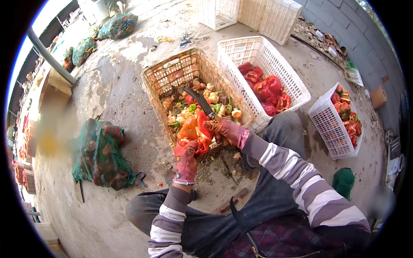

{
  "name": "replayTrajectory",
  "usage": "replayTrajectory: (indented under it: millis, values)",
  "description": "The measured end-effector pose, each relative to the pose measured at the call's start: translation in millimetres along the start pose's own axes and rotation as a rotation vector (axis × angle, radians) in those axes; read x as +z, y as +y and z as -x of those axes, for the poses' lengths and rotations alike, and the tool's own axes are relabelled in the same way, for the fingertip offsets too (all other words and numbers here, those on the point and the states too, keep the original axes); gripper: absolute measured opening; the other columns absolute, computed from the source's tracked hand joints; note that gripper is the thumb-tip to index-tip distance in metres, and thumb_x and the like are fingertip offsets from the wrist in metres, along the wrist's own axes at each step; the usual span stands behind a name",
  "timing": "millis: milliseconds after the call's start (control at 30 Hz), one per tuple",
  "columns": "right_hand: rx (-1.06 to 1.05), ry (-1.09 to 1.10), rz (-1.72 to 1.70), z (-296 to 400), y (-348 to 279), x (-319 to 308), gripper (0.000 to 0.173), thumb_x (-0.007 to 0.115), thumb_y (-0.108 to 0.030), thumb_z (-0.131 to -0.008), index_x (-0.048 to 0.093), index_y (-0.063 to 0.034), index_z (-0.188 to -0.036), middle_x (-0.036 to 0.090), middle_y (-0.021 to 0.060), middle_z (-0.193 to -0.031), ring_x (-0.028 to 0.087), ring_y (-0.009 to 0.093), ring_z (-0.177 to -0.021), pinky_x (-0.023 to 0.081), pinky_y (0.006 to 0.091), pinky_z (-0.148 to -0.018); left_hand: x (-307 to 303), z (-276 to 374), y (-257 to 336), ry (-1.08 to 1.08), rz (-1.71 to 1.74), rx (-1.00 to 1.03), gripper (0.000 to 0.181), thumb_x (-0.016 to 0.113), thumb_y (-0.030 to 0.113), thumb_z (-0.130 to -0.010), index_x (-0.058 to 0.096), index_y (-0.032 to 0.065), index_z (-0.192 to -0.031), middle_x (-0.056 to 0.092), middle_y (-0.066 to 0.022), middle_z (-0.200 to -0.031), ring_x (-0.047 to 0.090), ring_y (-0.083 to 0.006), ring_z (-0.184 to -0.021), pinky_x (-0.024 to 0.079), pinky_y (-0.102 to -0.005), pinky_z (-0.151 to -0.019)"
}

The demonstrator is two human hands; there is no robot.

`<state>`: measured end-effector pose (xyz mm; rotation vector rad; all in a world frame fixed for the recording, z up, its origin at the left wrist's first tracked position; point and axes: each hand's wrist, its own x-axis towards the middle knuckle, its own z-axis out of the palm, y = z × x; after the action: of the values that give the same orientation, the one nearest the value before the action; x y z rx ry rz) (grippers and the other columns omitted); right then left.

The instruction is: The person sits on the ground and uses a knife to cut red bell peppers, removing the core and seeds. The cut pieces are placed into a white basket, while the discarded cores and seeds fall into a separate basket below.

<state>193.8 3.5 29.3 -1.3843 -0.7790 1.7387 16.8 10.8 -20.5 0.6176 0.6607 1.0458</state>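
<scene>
My left hand (186, 163), in a pink flowered glove, grips a cut-open red bell pepper (193, 132) by its near side. The pepper's pale orange inside faces up. In my right hand (227, 131), also gloved, is a knife with a dark curved blade (200, 100) pointing up and away to the left. The right fingers also touch the pepper's right edge. Both hands are over the near end of a stained plastic crate (149, 72), which holds pepper cores, seeds and green stems (213, 96). The knife's handle is mostly hidden by my fingers.
Right of the stained crate stands a white crate (292, 66) with red pepper pieces (269, 92). A smaller white crate (329, 132) of peppers is farther right. A green mesh sack (103, 154) lies at left. Empty-looking crates (280, 19) stand by a block wall (364, 42).
</scene>
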Motion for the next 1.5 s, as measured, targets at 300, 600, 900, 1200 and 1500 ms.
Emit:
replayTrajectory:
  millis: [300,600,900,1200,1500]
  values:
    - [-0.151,-0.111,0.127,-24.1,35.2,-6.8,0.034,0.074,-0.025,-0.075,0.057,-0.0070,-0.098,0.050,-0.0024,-0.059,0.046,0.007,-0.046,0.037,0.0244,-0.038,8.3,5.0,8.5,0.099,-0.252,0.003,0.028,0.054,-0.008,-0.077,0.053,-0.0026,-0.104,0.058,-0.0027,-0.084,0.056,-0.0094,-0.064,0.047,-0.0223,-0.057]
    - [-0.373,0.030,1.011,-42.1,12.6,-54.6,0.046,0.069,-0.047,-0.069,0.059,-0.0051,-0.084,0.061,0.0120,-0.068,0.061,0.024,-0.064,0.048,0.0356,-0.059,-20.8,-0.6,46.5,-0.221,-1.079,-0.309,0.035,0.062,0.004,-0.067,0.058,-0.0016,-0.102,0.065,-0.0117,-0.083,0.063,-0.0171,-0.075,0.050,-0.0323,-0.065]
    - [-0.219,-0.037,0.085,-28.2,-5.1,-93.9,0.036,0.074,-0.026,-0.077,0.058,-0.0039,-0.100,0.056,-0.0005,-0.066,0.051,0.004,-0.052,0.038,0.0202,-0.042,-40.5,-17.2,23.9,-0.083,-0.422,-0.400,0.034,0.065,0.012,-0.076,0.056,-0.0015,-0.106,0.062,-0.0114,-0.093,0.063,-0.0207,-0.078,0.052,-0.0300,-0.068]
    - [-0.467,0.035,0.755,-14.1,18.3,-48.2,0.038,0.073,-0.037,-0.066,0.061,-0.0062,-0.083,0.063,0.0119,-0.070,0.063,0.027,-0.067,0.048,0.0399,-0.059,49.1,-46.3,-21.0,-0.168,0.000,-0.369,0.067,0.061,0.052,-0.080,0.044,0.0096,-0.129,0.054,-0.0144,-0.122,0.053,-0.0292,-0.110,0.044,-0.0481,-0.093]
    - [-0.540,0.170,-0.288,31.8,14.1,-113.4,0.041,0.064,-0.045,-0.083,0.059,-0.0053,-0.073,0.049,0.0027,-0.052,0.044,0.012,-0.039,0.034,0.0295,-0.036,167.9,-55.3,-46.2,-0.271,-0.339,-0.328,0.064,0.060,0.049,-0.081,0.044,0.0078,-0.127,0.055,-0.0152,-0.120,0.053,-0.0294,-0.110,0.045,-0.0478,-0.092]
